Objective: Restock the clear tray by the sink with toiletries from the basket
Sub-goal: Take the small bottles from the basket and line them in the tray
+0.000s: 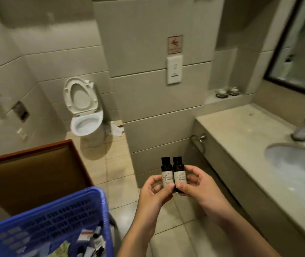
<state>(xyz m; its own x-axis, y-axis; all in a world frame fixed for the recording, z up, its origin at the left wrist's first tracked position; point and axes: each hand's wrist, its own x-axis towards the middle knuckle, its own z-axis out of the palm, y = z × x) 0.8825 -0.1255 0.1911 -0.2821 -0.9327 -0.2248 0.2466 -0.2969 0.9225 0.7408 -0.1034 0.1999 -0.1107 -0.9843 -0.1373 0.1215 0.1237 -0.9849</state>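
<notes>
Risk sits mostly in the hold itself, as the head view shows it. Two small dark bottles, the left bottle (166, 173) and the right bottle (178, 173), are held in the air over the tiled floor (166, 230), between the blue basket (46, 206) at lower left and the stone surface (240, 130) with its sink (296, 164) at right. Each is pinched low on its label. The left hand (155, 193) has its grip clenched on the left bottle, thumb in front and fingers behind, and the right hand (196, 186) grasps the right bottle the same way. The bottles touch side by side.

Only fingertips hold the lower part, and most of each body stands free above. I judge that a slip, or a knock of one bottle against the other, could drop one onto the hard tiles, or into the basin if it is carried over carelessly. The clear tray cannot be made out in this view, so the hands would be heading for a place not in sight. A hurried set-down could also topple such a tall, narrow bottle on the surface.

Both bottles stand upright with the long axis vertical. Their black caps point up, their bases are hidden in the fingers, and their labels face the camera.
</notes>
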